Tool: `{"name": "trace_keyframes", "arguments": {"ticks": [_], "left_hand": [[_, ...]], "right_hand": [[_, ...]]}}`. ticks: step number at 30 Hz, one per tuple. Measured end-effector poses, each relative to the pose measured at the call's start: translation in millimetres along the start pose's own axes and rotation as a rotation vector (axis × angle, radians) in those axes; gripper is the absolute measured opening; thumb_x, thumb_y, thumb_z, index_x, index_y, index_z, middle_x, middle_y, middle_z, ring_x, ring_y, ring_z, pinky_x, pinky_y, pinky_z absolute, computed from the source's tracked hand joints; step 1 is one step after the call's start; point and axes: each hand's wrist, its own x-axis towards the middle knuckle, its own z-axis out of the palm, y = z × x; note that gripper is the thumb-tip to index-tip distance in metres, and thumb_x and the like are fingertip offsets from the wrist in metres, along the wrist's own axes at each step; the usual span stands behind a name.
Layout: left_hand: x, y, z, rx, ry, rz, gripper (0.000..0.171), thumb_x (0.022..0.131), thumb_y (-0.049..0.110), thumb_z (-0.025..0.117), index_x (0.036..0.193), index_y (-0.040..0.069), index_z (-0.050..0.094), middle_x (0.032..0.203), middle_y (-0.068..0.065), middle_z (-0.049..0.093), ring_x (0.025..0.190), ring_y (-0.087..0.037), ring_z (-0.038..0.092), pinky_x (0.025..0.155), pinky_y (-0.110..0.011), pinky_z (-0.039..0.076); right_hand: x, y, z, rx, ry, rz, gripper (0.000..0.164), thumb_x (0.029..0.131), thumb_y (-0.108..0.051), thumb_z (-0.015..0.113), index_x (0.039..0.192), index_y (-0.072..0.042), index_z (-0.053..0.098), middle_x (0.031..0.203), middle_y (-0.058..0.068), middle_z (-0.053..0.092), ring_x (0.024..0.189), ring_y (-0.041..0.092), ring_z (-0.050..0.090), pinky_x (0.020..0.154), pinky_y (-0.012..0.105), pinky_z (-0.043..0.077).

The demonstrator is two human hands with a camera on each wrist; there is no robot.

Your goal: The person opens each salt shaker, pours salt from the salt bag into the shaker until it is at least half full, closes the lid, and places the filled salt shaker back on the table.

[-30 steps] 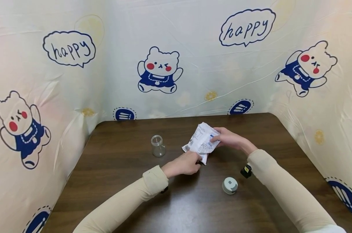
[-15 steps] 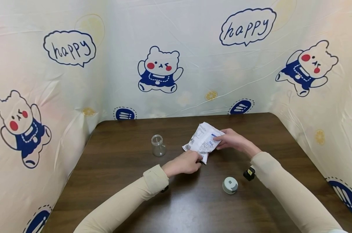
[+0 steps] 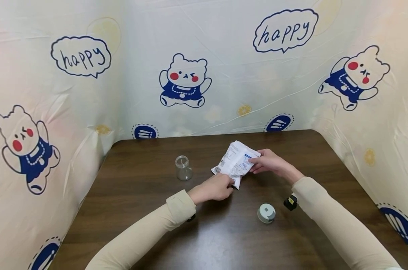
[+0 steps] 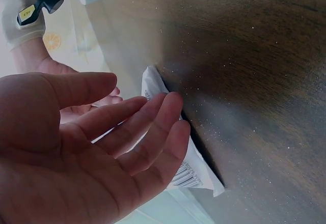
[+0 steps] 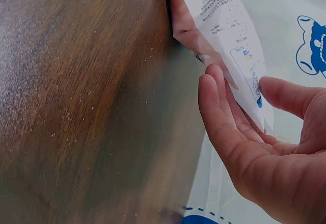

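A white printed packet (image 3: 237, 160) with a barcode and blue text is tilted over the middle of the table. My right hand (image 3: 269, 161) holds its right edge, the thumb on the printed face and the fingers behind in the right wrist view. My left hand (image 3: 215, 188) is at the packet's lower edge. In the left wrist view, that hand's fingers (image 4: 160, 127) bend loosely before the packet, with the thumb apart from them; whether they touch it is unclear. To the left stands an uncovered clear glass jar (image 3: 184, 168). A pale grey-green round lid (image 3: 266, 213) lies nearer, on the right.
The dark wooden table (image 3: 140, 157) is backed and flanked by a printed cloth (image 3: 224, 37) with cartoon bears. A small black wrist camera (image 3: 290, 202) hangs below the right cuff. Fine pale specks dot the tabletop in the wrist views.
My right hand has shifted slightly to the right along with the packet's right side, showing more of its blue print. The left hand, jar and lid have stayed in place.
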Motion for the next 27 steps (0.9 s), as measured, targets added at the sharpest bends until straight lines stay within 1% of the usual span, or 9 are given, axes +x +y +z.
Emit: {"name": "trace_keyframes", "arguments": {"ticks": [3,8,16,20,21,22,25,26,27], "left_hand": [[-0.5,1.9,-0.3,0.02,-0.006,-0.017,0.032,0.095,0.005,0.069,0.068,0.011,0.052,0.058,0.005,0.036,0.06,-0.014,0.043,0.057,-0.028,0.038],[-0.8,1.6,-0.3,0.039,-0.008,-0.015,0.031,0.096,0.007,0.069,0.069,0.011,0.054,0.058,0.005,0.037,0.062,-0.015,0.044,0.059,-0.03,0.039],[-1.3,0.2,-0.3,0.04,-0.015,-0.021,0.034,0.097,0.009,0.069,0.068,0.013,0.052,0.059,0.005,0.038,0.061,-0.013,0.044,0.058,-0.028,0.039],[-0.8,-1.0,1.5,0.034,-0.028,-0.034,0.032,0.098,0.01,0.069,0.07,0.012,0.055,0.06,0.003,0.042,0.061,-0.014,0.048,0.058,-0.031,0.044],[4.1,-12.2,13.3,0.046,-0.011,-0.019,0.032,0.099,0.013,0.068,0.07,0.013,0.056,0.061,0.003,0.043,0.061,-0.015,0.048,0.058,-0.032,0.044],[7.1,-19.9,20.3,0.048,0.005,-0.002,0.032,0.099,0.015,0.068,0.07,0.015,0.055,0.061,0.005,0.043,0.061,-0.014,0.048,0.057,-0.033,0.044],[8.0,-20.7,21.6,0.049,-0.001,-0.009,0.03,0.099,0.017,0.069,0.071,0.013,0.058,0.061,0.003,0.044,0.061,-0.015,0.049,0.058,-0.035,0.047],[12.9,-32.1,33.2,0.065,0.018,0.008,0.031,0.099,0.019,0.069,0.071,0.015,0.057,0.062,0.004,0.044,0.061,-0.014,0.048,0.057,-0.035,0.045],[12.7,-31.5,32.6,0.066,0.018,0.009,0.031,0.099,0.019,0.069,0.071,0.015,0.057,0.061,0.004,0.044,0.061,-0.014,0.048,0.057,-0.035,0.045]], "right_hand": [[0,0,1,-0.013,0.017,-0.017,0.036,0.107,-0.007,0.061,0.134,0.015,0.052,0.111,0.025,0.072,0.093,0.036,0.074,0.089,0.047,0.06],[1,0,3,-0.049,0.05,-0.045,0.034,0.106,-0.006,0.063,0.13,0.016,0.054,0.111,0.027,0.071,0.089,0.033,0.074,0.088,0.048,0.059],[1,-2,7,-0.099,0.106,-0.057,0.029,0.105,-0.006,0.064,0.125,0.014,0.059,0.109,0.025,0.071,0.087,0.032,0.074,0.087,0.048,0.06],[-1,-2,8,-0.116,0.126,-0.058,0.028,0.105,-0.006,0.065,0.125,0.013,0.061,0.11,0.026,0.071,0.087,0.033,0.074,0.086,0.046,0.06],[-1,-3,8,-0.123,0.128,-0.061,0.029,0.105,-0.006,0.065,0.125,0.013,0.061,0.11,0.026,0.071,0.088,0.033,0.074,0.086,0.046,0.06],[-1,-3,8,-0.129,0.13,-0.065,0.029,0.105,-0.006,0.065,0.126,0.013,0.061,0.111,0.026,0.071,0.088,0.033,0.074,0.086,0.047,0.06],[-1,-3,10,-0.137,0.145,-0.077,0.028,0.104,-0.006,0.065,0.124,0.013,0.062,0.109,0.025,0.071,0.086,0.033,0.074,0.087,0.05,0.059],[-1,-3,11,-0.143,0.152,-0.081,0.028,0.104,-0.007,0.066,0.124,0.013,0.062,0.109,0.025,0.071,0.086,0.032,0.074,0.087,0.051,0.059],[-2,-4,12,-0.148,0.159,-0.085,0.029,0.104,-0.007,0.066,0.124,0.013,0.062,0.108,0.025,0.071,0.085,0.032,0.074,0.088,0.052,0.059]]}}
